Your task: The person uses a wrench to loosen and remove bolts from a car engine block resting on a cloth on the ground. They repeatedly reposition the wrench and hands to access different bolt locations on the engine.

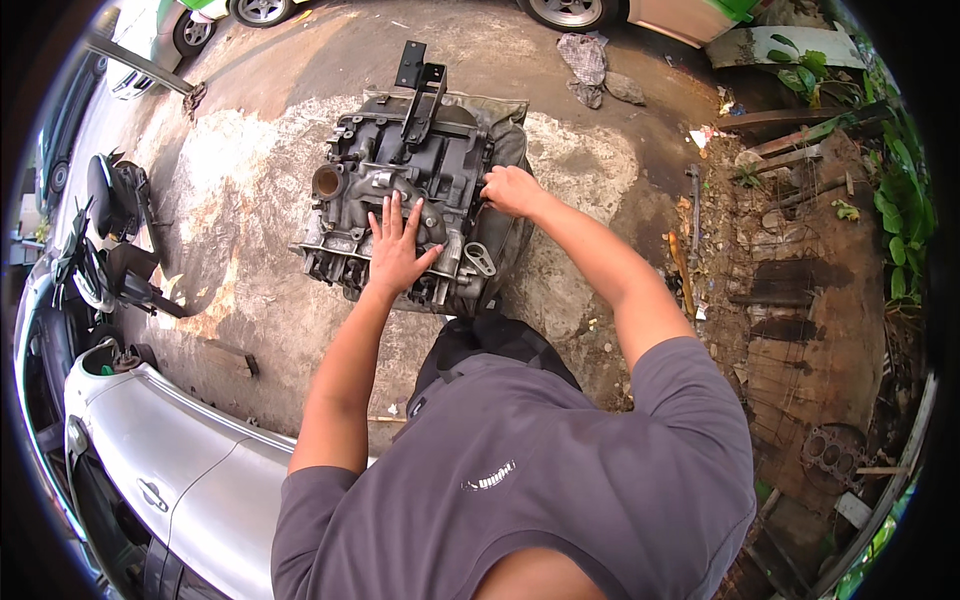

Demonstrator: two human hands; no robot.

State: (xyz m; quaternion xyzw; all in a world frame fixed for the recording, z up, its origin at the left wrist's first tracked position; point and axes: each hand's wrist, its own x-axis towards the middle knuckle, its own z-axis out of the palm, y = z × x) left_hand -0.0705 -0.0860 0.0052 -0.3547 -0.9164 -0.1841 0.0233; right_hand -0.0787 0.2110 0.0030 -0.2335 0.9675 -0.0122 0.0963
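A dirty grey and black car engine (430, 150) lies in front of me on a cloth or sheet over the ground. My left hand (398, 250) rests flat on its near middle, fingers spread over the cast metal. At the engine's right side, my right hand (510, 190) is closed, its fingers curled against the edge. Whatever those fingers grip is hidden or too small to name. A black metal bracket (424, 82) stands up from the engine's far end. A round brownish opening (327, 181) shows at its left, and an oval metal port (480, 259) at its near right corner.
A silver car (200, 470) stands close at the lower left, with a motorbike (115, 235) beyond it. Parked cars' wheels (568, 8) line the far side. A crumpled rag (584, 62) lies at the far right. Planks and debris (810, 270) cover the right edge, near plants (895, 210).
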